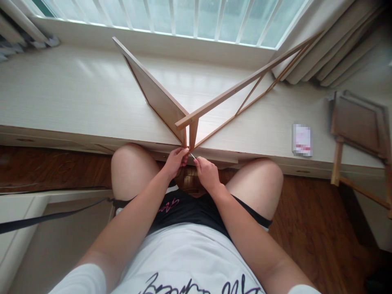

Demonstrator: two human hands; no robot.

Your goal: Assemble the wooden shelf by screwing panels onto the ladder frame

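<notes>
A wooden frame (226, 94) with a joined flat wooden panel (156, 96) stands in a V on the pale ledge, its near corner at the ledge's front edge. My right hand (207, 173) is closed round the handle end of a screwdriver (192, 156), whose thin metal shaft points up and left at that corner. The handle itself is hidden in my fingers. Right beside the shaft's tip, my left hand (177, 160) pinches at the bottom of the corner. What lies between its fingertips is too small to make out.
On the ledge (76, 90) to the right lies a small white and pink box (301, 139), partly blurred. A brown folding wooden chair (358, 126) stands at the far right. Curtains (330, 57) hang beside the barred window (183, 18). My knees flank the work.
</notes>
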